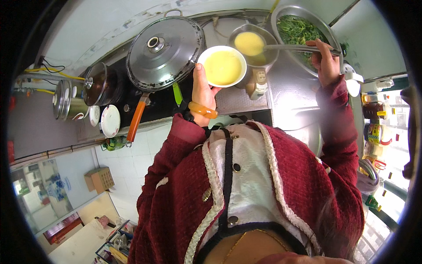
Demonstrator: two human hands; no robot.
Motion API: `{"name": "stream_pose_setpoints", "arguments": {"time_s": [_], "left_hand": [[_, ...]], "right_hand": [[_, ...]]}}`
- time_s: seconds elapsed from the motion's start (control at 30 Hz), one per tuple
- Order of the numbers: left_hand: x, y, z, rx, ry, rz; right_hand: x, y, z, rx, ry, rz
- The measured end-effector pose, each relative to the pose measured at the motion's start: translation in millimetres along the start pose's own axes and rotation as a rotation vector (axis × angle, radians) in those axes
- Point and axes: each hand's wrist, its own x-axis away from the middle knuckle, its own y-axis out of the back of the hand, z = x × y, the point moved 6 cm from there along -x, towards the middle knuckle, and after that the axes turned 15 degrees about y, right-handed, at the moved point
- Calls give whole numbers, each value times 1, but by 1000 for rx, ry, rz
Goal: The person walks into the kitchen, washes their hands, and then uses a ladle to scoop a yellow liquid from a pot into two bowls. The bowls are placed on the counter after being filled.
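My left hand (202,92) grips a white bowl (244,67) by its side, thumb at the rim. A smooth yellow liquid (222,67) fills it almost to the top. In my right hand (325,62) is the handle of a metal ladle (296,48). The ladle's bowl, full of the same yellow liquid (249,43), is over the open top of a metal jug (268,64) with a beige handle (257,84). More yellow liquid shows inside the jug. The white bowl is just left of the jug, apart from the ladle.
A large lidded wok (165,52) with an orange handle (135,118) stands on the stove at left. Farther left are a glass-lidded pot (99,84), a steel pot (62,99) and a patterned plate (110,121). A steel basin (333,33) of leafy greens (298,28) lies behind my right hand.
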Motion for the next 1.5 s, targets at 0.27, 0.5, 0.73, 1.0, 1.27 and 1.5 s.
{"name": "stream_pose_setpoints", "arguments": {"time_s": [0.27,0.5,0.73,1.0,1.27,1.5], "left_hand": [[0,-1,1,-5,6,19],[-1,-2,1,-25,26,23],[2,-10,-4,5,-13,50],[1,-10,-4,14,-28,76],[0,-11,-1,26,3,70],[-1,-9,1,36,2,46]], "right_hand": [[-1,7,39,-38,-1,-75],[3,-10,78,-64,78,44],[28,-35,95,41,206,99],[56,-43,112,285,227,109],[57,-37,112,265,205,105],[32,-19,82,-34,154,-12]]}}
